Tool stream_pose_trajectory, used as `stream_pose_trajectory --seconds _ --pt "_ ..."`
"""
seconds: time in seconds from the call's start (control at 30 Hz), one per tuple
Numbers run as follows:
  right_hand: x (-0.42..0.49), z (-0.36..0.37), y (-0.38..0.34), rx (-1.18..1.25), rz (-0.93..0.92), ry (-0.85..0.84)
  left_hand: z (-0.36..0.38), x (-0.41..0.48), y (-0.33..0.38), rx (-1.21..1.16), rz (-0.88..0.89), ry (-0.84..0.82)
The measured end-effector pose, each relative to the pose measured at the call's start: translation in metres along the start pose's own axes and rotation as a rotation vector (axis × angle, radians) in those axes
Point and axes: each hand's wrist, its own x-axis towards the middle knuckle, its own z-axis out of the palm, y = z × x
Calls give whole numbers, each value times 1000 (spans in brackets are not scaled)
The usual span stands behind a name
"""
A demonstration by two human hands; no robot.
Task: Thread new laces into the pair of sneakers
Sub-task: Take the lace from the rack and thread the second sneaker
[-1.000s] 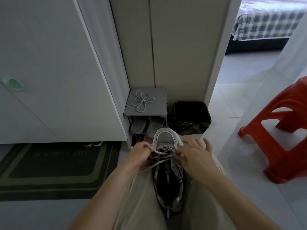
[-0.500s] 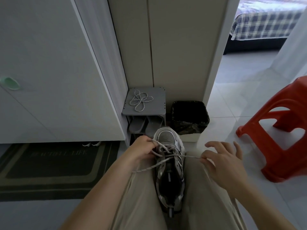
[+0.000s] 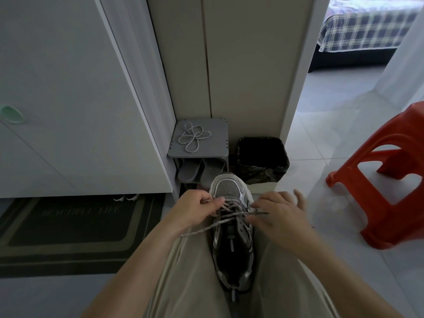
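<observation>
A grey and white sneaker (image 3: 231,246) lies between my knees, toe pointing away. A speckled grey lace (image 3: 229,208) crosses its front eyelets, and one loose end trails left over my thigh. My left hand (image 3: 197,208) pinches the lace at the shoe's left edge, fingers curled. My right hand (image 3: 277,214) is at the shoe's right side, pinching the lace's dark tip between thumb and forefinger, the other fingers spread. A second lace (image 3: 193,136) lies coiled on top of the small grey shoe rack (image 3: 220,150).
Grey slippers (image 3: 199,172) sit inside the rack, with a black-lined bin (image 3: 262,159) beside it. A red plastic stool (image 3: 385,177) stands to the right. A dark doormat (image 3: 68,226) lies at left under a white cabinet (image 3: 57,99). A bed with a plaid cover (image 3: 367,26) shows through the doorway.
My right hand first pulled the lace end out to the right, then came back in against the shoe's right side. My left hand stayed at the left eyelets.
</observation>
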Motion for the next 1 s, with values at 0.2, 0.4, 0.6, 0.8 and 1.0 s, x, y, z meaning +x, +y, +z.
stream_pose_trajectory --seconds 0.2,0.4,0.6,0.8,1.0 --pt "4 19 -10 50 -52 174 3 2 -10 -103 -186 101" --pt "-17 7 19 98 18 213 7 1 -10 -237 -254 42" --pt "-25 -4 33 62 68 195 9 -1 -5 -272 -256 50" --pt "-33 -13 48 50 94 188 10 5 -2 -240 -280 6" --pt "-45 -19 66 29 164 171 14 10 -1 -300 -323 8"
